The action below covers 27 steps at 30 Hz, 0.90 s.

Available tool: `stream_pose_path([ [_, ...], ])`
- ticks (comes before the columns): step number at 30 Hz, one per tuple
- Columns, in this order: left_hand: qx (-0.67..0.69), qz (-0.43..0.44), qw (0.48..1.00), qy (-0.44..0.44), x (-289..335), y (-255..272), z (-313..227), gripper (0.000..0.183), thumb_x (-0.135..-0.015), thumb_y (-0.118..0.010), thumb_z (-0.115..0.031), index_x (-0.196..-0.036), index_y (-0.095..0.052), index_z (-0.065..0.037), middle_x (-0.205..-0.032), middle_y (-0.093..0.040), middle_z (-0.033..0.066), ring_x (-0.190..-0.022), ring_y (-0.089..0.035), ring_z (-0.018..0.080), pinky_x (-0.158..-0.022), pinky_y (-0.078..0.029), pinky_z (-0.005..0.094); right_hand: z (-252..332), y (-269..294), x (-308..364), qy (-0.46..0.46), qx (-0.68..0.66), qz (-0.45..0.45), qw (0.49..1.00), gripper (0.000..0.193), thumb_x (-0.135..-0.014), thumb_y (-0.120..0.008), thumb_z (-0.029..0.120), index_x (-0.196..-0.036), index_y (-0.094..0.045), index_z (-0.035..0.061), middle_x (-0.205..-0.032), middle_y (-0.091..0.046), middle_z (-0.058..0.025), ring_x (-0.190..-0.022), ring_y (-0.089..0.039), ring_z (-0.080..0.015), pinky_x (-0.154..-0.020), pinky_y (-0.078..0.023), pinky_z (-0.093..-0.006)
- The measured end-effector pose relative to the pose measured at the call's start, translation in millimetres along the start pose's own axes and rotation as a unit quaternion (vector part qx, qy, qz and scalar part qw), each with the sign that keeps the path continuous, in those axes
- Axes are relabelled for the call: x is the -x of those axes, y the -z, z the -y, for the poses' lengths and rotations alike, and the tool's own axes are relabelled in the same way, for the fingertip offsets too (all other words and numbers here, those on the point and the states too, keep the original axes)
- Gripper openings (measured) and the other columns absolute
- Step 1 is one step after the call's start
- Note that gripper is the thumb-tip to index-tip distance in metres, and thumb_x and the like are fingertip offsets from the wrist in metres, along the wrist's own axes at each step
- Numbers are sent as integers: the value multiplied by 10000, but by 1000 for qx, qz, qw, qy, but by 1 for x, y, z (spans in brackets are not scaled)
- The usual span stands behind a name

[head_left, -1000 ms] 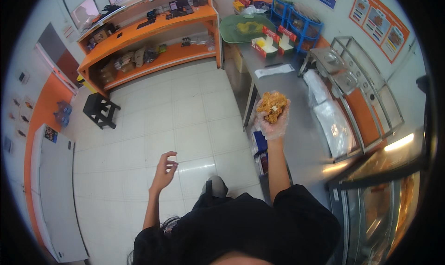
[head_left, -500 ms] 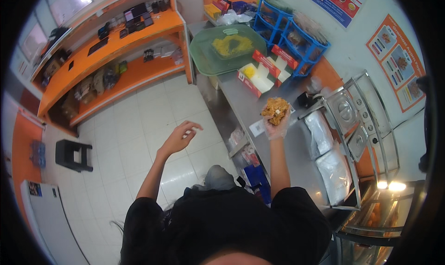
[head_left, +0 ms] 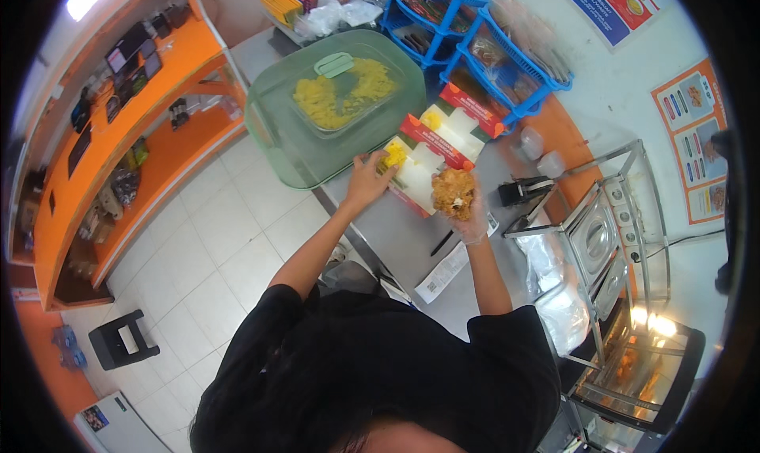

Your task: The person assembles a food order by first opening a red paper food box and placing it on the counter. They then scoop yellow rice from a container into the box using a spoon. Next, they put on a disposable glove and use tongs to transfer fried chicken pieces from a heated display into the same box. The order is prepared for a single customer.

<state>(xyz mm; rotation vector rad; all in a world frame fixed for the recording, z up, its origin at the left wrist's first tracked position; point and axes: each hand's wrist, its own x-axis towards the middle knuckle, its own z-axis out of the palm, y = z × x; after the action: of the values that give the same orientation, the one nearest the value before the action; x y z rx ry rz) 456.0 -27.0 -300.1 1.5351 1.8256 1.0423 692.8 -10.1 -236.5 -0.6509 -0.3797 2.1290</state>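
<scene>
A piece of fried chicken [head_left: 453, 192] rests in my right hand [head_left: 475, 222], which wears a clear plastic glove. The fingers are partly hidden behind the chicken, which hangs over the right side of an open paper food box [head_left: 414, 177]. My bare left hand [head_left: 369, 180] holds this box by its left edge, fingers bent against it. Yellow rice [head_left: 393, 154] lies in the box's far left corner. Just beyond stands a second open food box [head_left: 462, 128] with a red flap, also with some yellow rice.
A green lidded tub [head_left: 273, 128] of yellow rice stands at the left. Blue stacked racks [head_left: 499, 65] line the wall. A receipt [head_left: 443, 275], a pen [head_left: 441, 243] and plastic bags [head_left: 562, 318] lie on the steel counter [head_left: 388, 235]. Steel lidded pans [head_left: 590, 230] are at the right.
My left hand has come from over the floor to the box's edge. My right hand has brought the chicken over to the near box. The view has shifted with my head.
</scene>
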Motion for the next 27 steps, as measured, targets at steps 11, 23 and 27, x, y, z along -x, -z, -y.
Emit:
stream_pose_path([
  [11,-39,169,985,23,-47,-7,16,403,-735,-561,28,-1125,-477,-27,-1196,-495,201,-1117,-512,409,-908,-462,472,26,-5,-45,-5,440,-17,898,530,-911,-567,435,-1270,-491,52,-1234,-574,-157,-1114,-593,-263,-942,-492,-378],
  [23,-55,139,988,48,-36,-2,1,409,-743,-578,-14,-1120,-425,-46,-1164,-503,176,-1091,-528,399,-858,-468,490,15,5,-63,104,784,36,611,521,-713,-789,246,-1148,-582,48,-1189,-598,-131,-1062,-601,-251,-900,-480,-333],
  [27,-65,143,985,67,-35,-3,-2,404,-755,-574,-36,-1128,-420,-60,-1154,-501,158,-1105,-525,383,-844,-471,496,27,7,-42,92,660,19,745,445,-736,-767,85,-1136,-583,29,-1194,-595,-102,-1111,-570,-198,-951,-451,-308],
])
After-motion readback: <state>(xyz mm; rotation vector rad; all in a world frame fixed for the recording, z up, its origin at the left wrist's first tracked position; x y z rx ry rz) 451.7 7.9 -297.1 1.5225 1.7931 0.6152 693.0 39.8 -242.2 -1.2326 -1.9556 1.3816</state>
